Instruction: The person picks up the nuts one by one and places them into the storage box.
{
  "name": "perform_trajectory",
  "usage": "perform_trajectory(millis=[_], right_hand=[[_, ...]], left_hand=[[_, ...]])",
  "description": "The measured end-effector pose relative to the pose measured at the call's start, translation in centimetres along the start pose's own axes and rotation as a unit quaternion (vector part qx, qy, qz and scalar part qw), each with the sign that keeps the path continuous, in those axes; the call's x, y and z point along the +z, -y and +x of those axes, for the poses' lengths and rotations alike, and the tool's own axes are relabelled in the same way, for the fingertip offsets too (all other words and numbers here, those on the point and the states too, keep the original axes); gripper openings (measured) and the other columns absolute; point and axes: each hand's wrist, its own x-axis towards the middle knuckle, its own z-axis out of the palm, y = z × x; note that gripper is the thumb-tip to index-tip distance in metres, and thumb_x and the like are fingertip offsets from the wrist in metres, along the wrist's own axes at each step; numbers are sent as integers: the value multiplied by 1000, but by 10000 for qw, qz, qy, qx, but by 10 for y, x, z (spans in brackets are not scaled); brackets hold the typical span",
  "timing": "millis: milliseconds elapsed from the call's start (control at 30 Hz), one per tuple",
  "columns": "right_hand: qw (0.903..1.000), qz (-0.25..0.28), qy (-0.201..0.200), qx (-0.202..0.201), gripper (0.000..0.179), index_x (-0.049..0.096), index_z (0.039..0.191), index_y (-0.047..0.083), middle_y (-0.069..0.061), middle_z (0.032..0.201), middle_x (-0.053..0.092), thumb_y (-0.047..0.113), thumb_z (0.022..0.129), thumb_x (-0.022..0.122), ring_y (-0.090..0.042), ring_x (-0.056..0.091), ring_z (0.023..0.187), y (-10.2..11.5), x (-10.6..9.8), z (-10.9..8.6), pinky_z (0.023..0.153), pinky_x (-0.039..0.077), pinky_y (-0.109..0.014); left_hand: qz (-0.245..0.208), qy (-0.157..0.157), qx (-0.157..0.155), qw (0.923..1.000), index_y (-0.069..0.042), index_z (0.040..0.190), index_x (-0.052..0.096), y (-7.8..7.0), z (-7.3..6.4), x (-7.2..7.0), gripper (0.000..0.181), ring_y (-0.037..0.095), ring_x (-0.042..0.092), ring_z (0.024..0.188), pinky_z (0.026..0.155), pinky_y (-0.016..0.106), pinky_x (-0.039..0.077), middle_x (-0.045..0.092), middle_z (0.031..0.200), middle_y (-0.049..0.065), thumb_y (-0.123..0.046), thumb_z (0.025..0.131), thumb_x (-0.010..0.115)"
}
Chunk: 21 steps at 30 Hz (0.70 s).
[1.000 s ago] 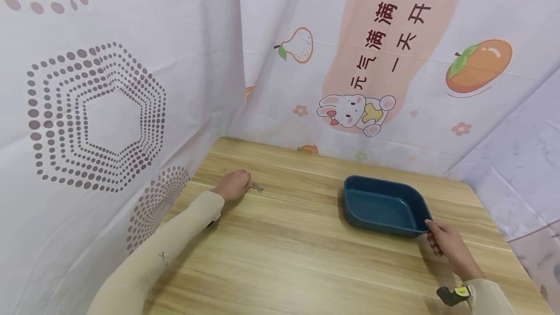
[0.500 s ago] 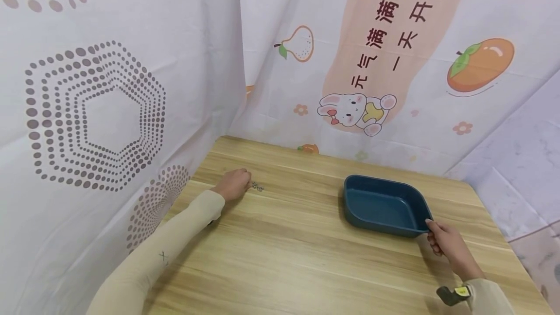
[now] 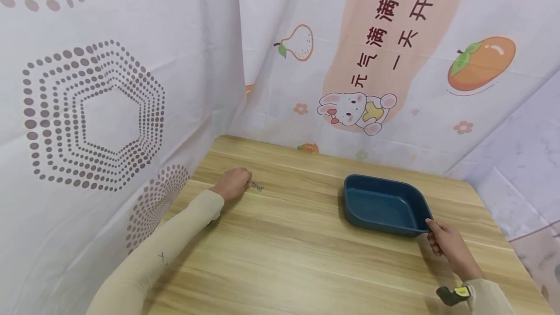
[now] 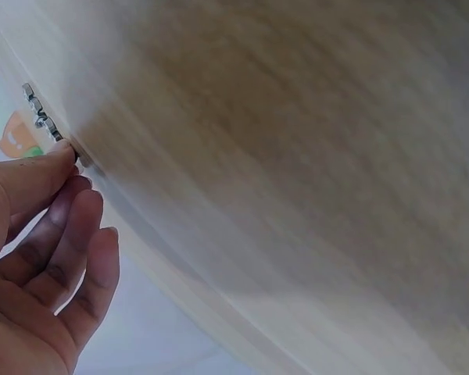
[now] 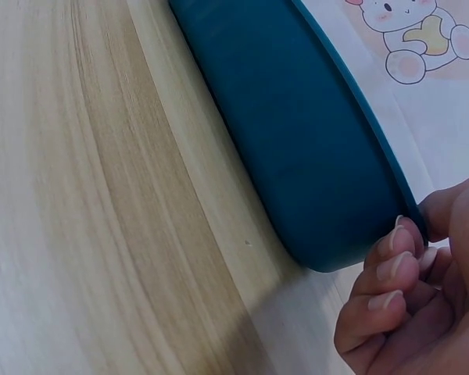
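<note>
My left hand [image 3: 234,183] is low over the far left of the table. Its thumb and forefinger pinch at one end of a row of small silver metal nuts [image 4: 41,113]; the nut at the fingertips is mostly hidden. The other fingers are loosely curled. In the head view the nuts [image 3: 258,187] lie just right of that hand. At the right, a dark blue rectangular plastic basin [image 3: 385,208] with rounded corners sits on the wood, nothing visible inside. My right hand [image 3: 448,244] grips its near right corner, thumb on the rim [image 5: 375,129] and fingers curled beneath.
The wood-grain table [image 3: 280,252] spreads between both hands. A white curtain with dotted patterns [image 3: 113,120] hangs along the left edge, and a printed curtain with a rabbit [image 3: 350,111] closes off the back. A dark wrist device [image 3: 452,295] is strapped on the right wrist.
</note>
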Motion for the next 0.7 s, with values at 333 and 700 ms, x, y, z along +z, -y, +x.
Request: perform_trajectory(millis=[333, 700], right_hand=[[10000, 72, -44, 43, 49, 53, 85, 2, 2, 69, 49, 41, 112, 38, -9, 45, 56, 1, 0, 0, 51, 43, -26], [9999, 42, -85, 87, 50, 53, 84, 3, 2, 69, 48, 42, 112, 38, -9, 44, 55, 0, -1, 3, 51, 43, -26]], left_hand=[[111, -106, 137, 9998, -5, 92, 74, 3, -2, 3, 5, 14, 65, 78, 71, 28, 58, 68, 87, 2, -7, 96, 71], [-58, -195, 39, 9998, -5, 95, 72, 6, -1, 6, 6, 17, 67, 81, 74, 32, 59, 69, 89, 2, -10, 98, 70]])
